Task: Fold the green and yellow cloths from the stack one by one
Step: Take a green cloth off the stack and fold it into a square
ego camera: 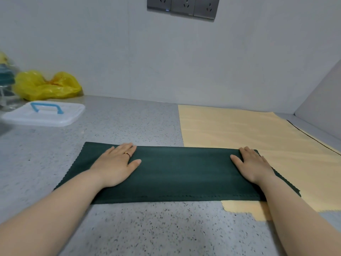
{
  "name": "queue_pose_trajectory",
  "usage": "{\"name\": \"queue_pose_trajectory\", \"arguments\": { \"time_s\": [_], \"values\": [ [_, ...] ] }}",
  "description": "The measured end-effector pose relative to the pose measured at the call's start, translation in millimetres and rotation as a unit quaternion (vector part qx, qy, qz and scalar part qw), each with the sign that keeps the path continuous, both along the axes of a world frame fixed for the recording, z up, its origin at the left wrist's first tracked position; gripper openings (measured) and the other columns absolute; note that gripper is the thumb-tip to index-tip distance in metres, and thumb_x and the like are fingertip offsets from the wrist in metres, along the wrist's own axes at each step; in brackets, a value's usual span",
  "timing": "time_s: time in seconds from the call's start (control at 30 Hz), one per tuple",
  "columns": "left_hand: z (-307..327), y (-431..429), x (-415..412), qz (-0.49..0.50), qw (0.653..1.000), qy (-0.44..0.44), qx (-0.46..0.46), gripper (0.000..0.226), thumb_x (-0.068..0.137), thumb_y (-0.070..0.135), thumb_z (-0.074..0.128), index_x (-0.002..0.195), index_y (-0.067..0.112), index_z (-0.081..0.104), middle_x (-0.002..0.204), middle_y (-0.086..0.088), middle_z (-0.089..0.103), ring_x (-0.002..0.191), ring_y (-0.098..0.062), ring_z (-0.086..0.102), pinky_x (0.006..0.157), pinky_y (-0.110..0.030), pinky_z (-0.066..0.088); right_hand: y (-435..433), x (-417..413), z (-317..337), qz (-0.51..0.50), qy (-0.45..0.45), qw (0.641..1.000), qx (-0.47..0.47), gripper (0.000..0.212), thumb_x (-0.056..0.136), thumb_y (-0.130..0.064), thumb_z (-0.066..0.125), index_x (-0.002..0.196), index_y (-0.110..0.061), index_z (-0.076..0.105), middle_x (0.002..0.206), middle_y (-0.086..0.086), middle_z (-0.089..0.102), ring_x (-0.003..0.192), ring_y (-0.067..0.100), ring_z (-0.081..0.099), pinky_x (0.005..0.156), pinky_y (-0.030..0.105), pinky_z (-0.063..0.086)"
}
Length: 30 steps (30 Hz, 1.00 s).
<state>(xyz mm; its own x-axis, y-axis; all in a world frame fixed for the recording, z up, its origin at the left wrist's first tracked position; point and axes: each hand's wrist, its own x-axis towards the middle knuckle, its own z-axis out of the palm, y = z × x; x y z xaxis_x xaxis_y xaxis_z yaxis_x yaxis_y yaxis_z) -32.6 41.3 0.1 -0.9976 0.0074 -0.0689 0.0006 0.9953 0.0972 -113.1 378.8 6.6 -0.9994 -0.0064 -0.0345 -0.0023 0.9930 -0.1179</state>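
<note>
Being pressed flat under two hands, one dark green cloth [177,172] is lying as a long band across the near middle of the countertop [129,122], with its right end overlapping one pale yellow cloth [239,130]. The left hand [116,165] is being laid palm-down on the band's left part, fingers straight and close together, thumb spread; nothing is being gripped. One ring [127,154] is being worn on it. The right hand [254,167] is being laid palm-down on the band's right end in like manner, fingers extended, nothing being grasped. The yellow cloth is lying spread open toward the right rear corner. A thin dark edge is showing along its right side; what lies beneath cannot be told. At far left, one white plastic lid [46,115] with a blue handle, one crumpled yellow plastic bag [46,85] and part of one clear container [5,89] are sitting. The surface is grey speckled stone, being bounded by pale grey walls; three wall sockets [183,6] are being carried on the rear wall.
</note>
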Motion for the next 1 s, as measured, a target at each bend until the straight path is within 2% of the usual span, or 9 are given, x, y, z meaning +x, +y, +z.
{"name": "queue_pose_trajectory", "arguments": {
  "time_s": [0.13, 0.23, 0.37, 0.43, 0.53, 0.6, 0.7, 0.83, 1.0],
  "values": [
    [2, -46, 21, 0.074, 0.997, -0.014, -0.018, 0.061, 0.096, 0.048, 0.016, 0.147, 0.019, -0.002, 0.156, 0.005, -0.005, 0.143, -0.008, -0.002, 0.114, -0.024, 0.0, -1, -1, -1, 0.0, 0.009, 1.0, -0.003, 0.055, 0.096, -0.045, 0.024, 0.138, -0.01, 0.032, 0.147, 0.007, 0.03, 0.137, 0.022, 0.023, 0.112, 0.039, 0.02],
    [1, -51, 26, 0.085, 0.996, -0.016, -0.021, 0.061, 0.097, 0.048, 0.016, 0.147, 0.019, -0.001, 0.156, 0.005, -0.004, 0.143, -0.009, -0.001, 0.114, -0.025, 0.001, -2, 1, 0, -0.004, 0.022, 1.0, -0.011, 0.055, 0.096, -0.046, 0.026, 0.139, -0.011, 0.031, 0.148, 0.007, 0.03, 0.137, 0.023, 0.024, 0.112, 0.039, 0.02],
    [2, -48, 26, 0.089, 0.996, -0.015, -0.025, 0.061, 0.097, 0.048, 0.015, 0.147, 0.019, -0.003, 0.156, 0.005, -0.006, 0.143, -0.009, -0.002, 0.114, -0.026, 0.0, -4, 11, 2, -0.007, 0.104, 0.994, -0.036, 0.057, 0.096, -0.042, 0.033, 0.144, -0.013, 0.023, 0.154, 0.006, 0.019, 0.142, 0.02, 0.013, 0.114, 0.036, 0.006],
    [3, -47, 27, 0.09, 0.995, -0.015, -0.026, 0.06, 0.097, 0.048, 0.015, 0.147, 0.02, -0.003, 0.156, 0.005, -0.006, 0.143, -0.008, -0.003, 0.114, -0.026, -0.001, -9, 20, 6, 0.019, 0.159, 0.985, -0.07, 0.053, 0.095, -0.035, 0.041, 0.141, -0.012, 0.032, 0.15, 0.008, 0.029, 0.14, 0.022, 0.021, 0.114, 0.036, 0.008],
    [3, -47, 27, 0.091, 0.995, -0.015, -0.027, 0.06, 0.097, 0.048, 0.015, 0.147, 0.02, -0.003, 0.156, 0.005, -0.006, 0.143, -0.008, -0.003, 0.115, -0.028, -0.002, -26, 39, 15, 0.107, 0.207, 0.965, -0.121, 0.041, 0.09, -0.022, 0.055, 0.128, -0.008, 0.052, 0.134, 0.009, 0.052, 0.127, 0.026, 0.043, 0.107, 0.033, 0.024],
    [3, -47, 28, 0.091, 0.995, -0.016, -0.027, 0.06, 0.097, 0.048, 0.015, 0.147, 0.021, -0.004, 0.156, 0.006, -0.007, 0.143, -0.008, -0.004, 0.115, -0.028, -0.002, -43, 55, 18, 0.182, 0.185, 0.958, -0.122, 0.036, 0.089, -0.022, 0.057, 0.123, -0.012, 0.057, 0.131, 0.003, 0.055, 0.125, 0.02, 0.046, 0.103, 0.022, 0.025],
    [4, -46, 29, 0.09, 0.995, -0.02, -0.027, 0.059, 0.097, 0.047, 0.015, 0.147, 0.022, -0.004, 0.156, 0.006, -0.007, 0.143, -0.008, -0.004, 0.115, -0.029, -0.003, -75, 72, 17, 0.277, 0.11, 0.949, -0.106, 0.039, 0.092, -0.031, 0.049, 0.13, -0.025, 0.05, 0.141, -0.01, 0.043, 0.133, 0.006, 0.034, 0.104, 0.013, 0.019],
    [5, -47, 32, 0.086, 0.996, -0.026, -0.027, 0.059, 0.097, 0.047, 0.014, 0.147, 0.021, -0.005, 0.155, 0.006, -0.008, 0.143, -0.008, -0.005, 0.115, -0.029, -0.003, -127, 71, 24, 0.341, 0.05, 0.936, -0.076, 0.052, 0.094, -0.039, 0.043, 0.142, -0.024, 0.031, 0.152, -0.008, 0.024, 0.14, 0.008, 0.02, 0.111, 0.02, 0.013],
    [4, -56, 48, 0.087, 0.995, -0.038, -0.036, 0.06, 0.097, 0.047, 0.013, 0.146, 0.021, -0.008, 0.155, 0.007, -0.011, 0.142, -0.006, -0.008, 0.114, -0.026, -0.005, -177, 56, 24, 0.387, -0.008, 0.921, -0.046, 0.067, 0.092, -0.043, 0.045, 0.147, -0.016, 0.016, 0.156, 0.001, 0.01, 0.143, 0.014, 0.01, 0.114, 0.025, 0.004]
  ]
}}
